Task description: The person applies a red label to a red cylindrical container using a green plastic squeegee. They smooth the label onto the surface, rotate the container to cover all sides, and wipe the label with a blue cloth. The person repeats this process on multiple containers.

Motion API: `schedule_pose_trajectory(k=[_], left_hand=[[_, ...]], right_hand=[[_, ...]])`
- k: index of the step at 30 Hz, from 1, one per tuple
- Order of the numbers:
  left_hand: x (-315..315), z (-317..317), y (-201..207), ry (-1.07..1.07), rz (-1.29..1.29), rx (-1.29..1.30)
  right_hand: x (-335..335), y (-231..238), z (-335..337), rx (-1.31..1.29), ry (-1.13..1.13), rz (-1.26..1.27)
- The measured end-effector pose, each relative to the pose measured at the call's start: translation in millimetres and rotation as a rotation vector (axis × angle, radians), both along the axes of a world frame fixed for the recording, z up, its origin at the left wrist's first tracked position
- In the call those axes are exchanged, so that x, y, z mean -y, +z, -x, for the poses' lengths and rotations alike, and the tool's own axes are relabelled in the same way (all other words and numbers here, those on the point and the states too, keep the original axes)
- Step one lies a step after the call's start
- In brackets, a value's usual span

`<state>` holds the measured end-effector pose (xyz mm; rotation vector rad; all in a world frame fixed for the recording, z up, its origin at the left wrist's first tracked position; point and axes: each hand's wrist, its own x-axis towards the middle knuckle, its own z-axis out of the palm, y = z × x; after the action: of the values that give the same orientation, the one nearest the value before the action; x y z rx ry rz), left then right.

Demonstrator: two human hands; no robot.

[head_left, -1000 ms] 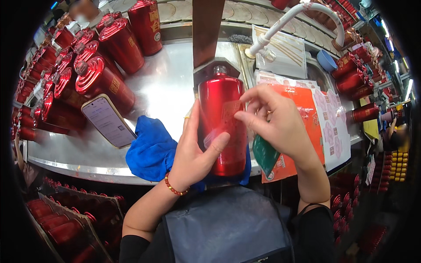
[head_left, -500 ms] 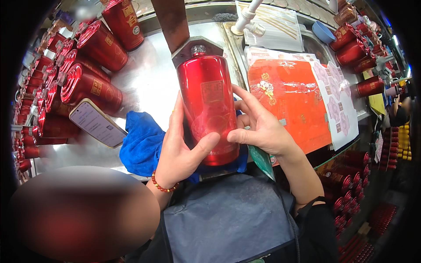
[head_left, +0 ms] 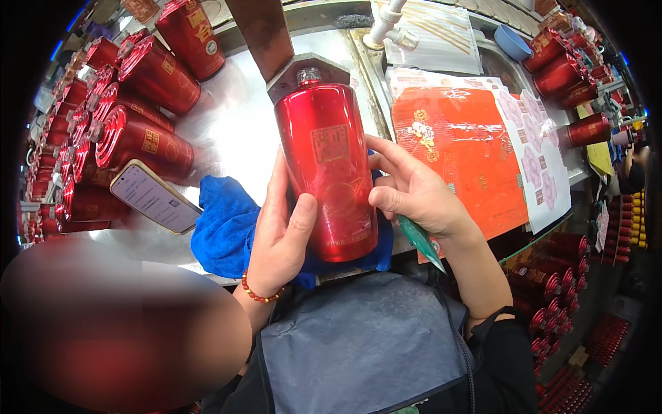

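Note:
A glossy red bottle point(head_left: 329, 183) with gold markings and a short clear neck lies tilted before me, neck away. My left hand point(head_left: 281, 231) holds its left side, thumb at the lower edge and the other fingers partly hidden behind. My right hand point(head_left: 424, 190) closes on the opposite side, thumb near the edge and fingers curled against it. A green, pointed, glossy object point(head_left: 418, 241) shows under my right palm; whether that hand grips it, I cannot tell. Beyond the neck stands a dark angular metal plate point(head_left: 284, 84). A blue cloth point(head_left: 222, 224) lies beside my left hand.
A phone point(head_left: 155, 196) leans against several red bottles point(head_left: 143, 141) on the left of the metal table. Rightward lie a red sheet point(head_left: 462, 165) and a white printed sheet point(head_left: 545, 183). A white pipe point(head_left: 387, 29) and a blue bowl point(head_left: 512, 43) are farther back. More bottles point(head_left: 545, 283) stand lower right.
Both thumbs have drawn back from the bottle's front toward its sides. The bottle has turned slightly, and more of the green object shows below my right hand.

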<state>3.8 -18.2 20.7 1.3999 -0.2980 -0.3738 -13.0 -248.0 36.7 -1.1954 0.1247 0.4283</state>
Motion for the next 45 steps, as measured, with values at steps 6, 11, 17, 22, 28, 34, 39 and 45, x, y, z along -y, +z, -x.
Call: schedule_pose_trajectory(k=[6,11,17,22,28,34,39,45], left_hand=[[2,2,1,0.000,0.004,0.002],[-1,0,-5,-0.004,0.043,-0.007],[-5,0,-7,-0.003,0.052,-0.066],[-7,5,-17,0.018,-0.139,0.050],[-5,4,-16,0.020,-0.127,-0.002],[-5,3,-16,0.018,-0.132,0.006],[-4,4,-13,0.033,-0.003,-0.066],[-7,6,-22,-0.027,-0.169,0.051]], right_hand=[[-3,-7,1,0.056,0.003,0.035],[-3,-2,1,0.048,0.004,0.061],[-1,0,6,0.085,0.036,0.154],[-3,8,8,0.024,0.071,0.180],[-3,11,8,0.020,0.083,0.197],[2,0,6,0.065,0.067,0.128],[17,-6,-12,0.048,-0.136,0.111],[21,28,-15,0.145,-0.270,0.189]])
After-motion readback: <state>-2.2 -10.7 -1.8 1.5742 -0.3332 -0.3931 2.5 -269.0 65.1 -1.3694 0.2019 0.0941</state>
